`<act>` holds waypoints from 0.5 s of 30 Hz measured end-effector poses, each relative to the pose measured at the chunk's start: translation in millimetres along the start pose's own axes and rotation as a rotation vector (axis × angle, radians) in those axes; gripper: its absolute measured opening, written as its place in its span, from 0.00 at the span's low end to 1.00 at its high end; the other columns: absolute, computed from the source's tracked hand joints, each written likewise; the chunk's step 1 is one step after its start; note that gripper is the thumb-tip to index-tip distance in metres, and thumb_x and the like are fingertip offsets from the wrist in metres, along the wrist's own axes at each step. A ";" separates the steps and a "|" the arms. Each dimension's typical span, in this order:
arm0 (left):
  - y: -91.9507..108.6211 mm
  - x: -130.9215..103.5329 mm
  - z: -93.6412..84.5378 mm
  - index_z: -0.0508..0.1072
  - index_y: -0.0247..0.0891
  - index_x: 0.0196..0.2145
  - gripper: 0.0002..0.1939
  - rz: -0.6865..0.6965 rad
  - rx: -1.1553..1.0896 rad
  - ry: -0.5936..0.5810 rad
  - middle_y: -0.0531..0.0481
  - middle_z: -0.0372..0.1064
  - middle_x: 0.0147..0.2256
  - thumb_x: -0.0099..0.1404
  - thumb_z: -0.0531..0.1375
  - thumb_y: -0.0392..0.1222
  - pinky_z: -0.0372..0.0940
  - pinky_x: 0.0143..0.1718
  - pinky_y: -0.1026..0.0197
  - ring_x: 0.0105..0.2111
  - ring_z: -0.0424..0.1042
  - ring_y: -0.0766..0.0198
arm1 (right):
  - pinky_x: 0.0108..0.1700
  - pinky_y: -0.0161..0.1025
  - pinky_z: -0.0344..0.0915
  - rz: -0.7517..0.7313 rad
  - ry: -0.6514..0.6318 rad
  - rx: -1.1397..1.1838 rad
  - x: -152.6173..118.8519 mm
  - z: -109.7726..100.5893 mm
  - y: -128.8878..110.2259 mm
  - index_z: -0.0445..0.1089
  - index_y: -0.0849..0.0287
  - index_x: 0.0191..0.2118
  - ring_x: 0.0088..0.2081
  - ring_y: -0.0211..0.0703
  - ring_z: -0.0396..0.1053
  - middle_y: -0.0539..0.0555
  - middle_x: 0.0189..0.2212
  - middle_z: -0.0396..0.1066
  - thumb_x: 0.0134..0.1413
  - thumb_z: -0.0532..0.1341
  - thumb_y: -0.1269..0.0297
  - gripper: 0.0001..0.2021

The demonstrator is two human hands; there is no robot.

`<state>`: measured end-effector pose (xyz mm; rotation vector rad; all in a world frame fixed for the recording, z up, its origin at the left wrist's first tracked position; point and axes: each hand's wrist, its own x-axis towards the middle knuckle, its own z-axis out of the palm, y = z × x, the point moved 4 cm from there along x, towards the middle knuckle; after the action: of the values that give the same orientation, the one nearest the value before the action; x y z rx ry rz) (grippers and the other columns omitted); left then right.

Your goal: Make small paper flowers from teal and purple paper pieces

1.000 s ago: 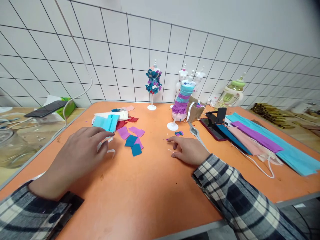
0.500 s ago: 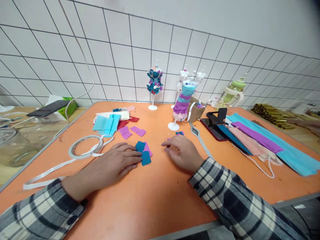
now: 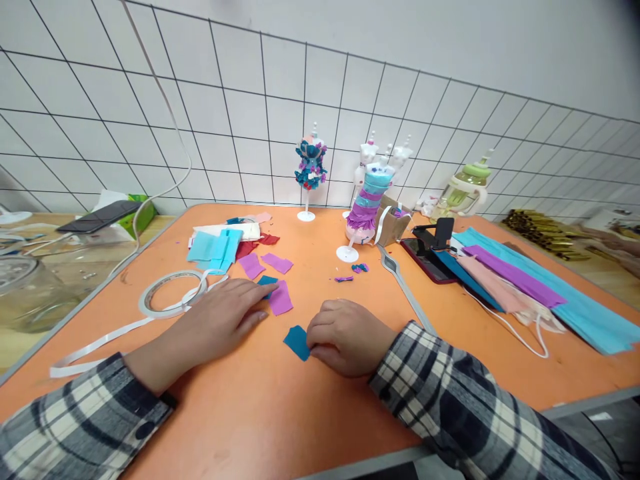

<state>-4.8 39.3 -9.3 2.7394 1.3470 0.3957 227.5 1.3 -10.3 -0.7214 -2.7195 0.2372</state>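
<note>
My right hand (image 3: 347, 337) pinches the edge of a dark blue fabric piece (image 3: 297, 342) close to the orange tabletop. To its left, my left hand (image 3: 225, 317) lies with its fingers stretched out, fingertips on a second dark blue piece (image 3: 268, 285), which they partly cover. A purple piece (image 3: 280, 298) sits beside those fingertips. Farther back are two more purple pieces, one (image 3: 251, 266) left of the other (image 3: 277, 263). Beyond my right hand are a small purple twisted scrap (image 3: 344, 279) and a blue-and-purple scrap (image 3: 359, 268).
A tape roll (image 3: 150, 303) with loose white ribbon and light blue pieces (image 3: 220, 250) lie left. Small dress forms, one flower-covered (image 3: 311, 167), one blue-and-purple (image 3: 369, 200), stand behind. On the right are a grey zipper (image 3: 407, 293), a phone (image 3: 423, 261), folded fabrics (image 3: 545, 287) and a bottle (image 3: 463, 190).
My right hand has moved left and nearer me, taking hold of one dark blue piece and drawing it away from the others. My left hand has shifted slightly left, baring the purple piece.
</note>
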 end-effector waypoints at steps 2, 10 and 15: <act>1.9 2.4 -2.1 0.78 0.45 0.54 0.17 0.020 0.033 -0.014 0.43 0.79 0.51 0.73 0.55 0.48 0.64 0.56 0.43 0.53 0.75 0.47 | 0.42 0.41 0.62 0.046 0.023 0.012 0.0 -2.1 1.6 0.76 0.57 0.41 0.39 0.44 0.70 0.52 0.38 0.80 0.62 0.63 0.67 0.05; 7.2 0.8 -0.1 0.80 0.55 0.51 0.16 0.084 0.067 -0.022 0.46 0.77 0.52 0.74 0.55 0.47 0.52 0.64 0.31 0.54 0.72 0.49 | 0.44 0.44 0.63 0.075 -0.057 -0.113 5.6 -0.1 -4.0 0.78 0.56 0.46 0.42 0.47 0.69 0.54 0.44 0.80 0.68 0.60 0.62 0.10; 9.5 -2.7 0.4 0.81 0.59 0.50 0.16 0.144 0.086 0.032 0.48 0.70 0.62 0.72 0.57 0.45 0.50 0.65 0.28 0.61 0.66 0.43 | 0.49 0.46 0.65 0.395 -0.021 -0.272 2.5 -2.3 16.4 0.77 0.61 0.47 0.46 0.50 0.70 0.60 0.45 0.78 0.73 0.55 0.62 0.14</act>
<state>1.0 31.4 -8.6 2.9234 1.2043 0.4013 233.7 16.9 -11.4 -1.3393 -2.6319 -0.0417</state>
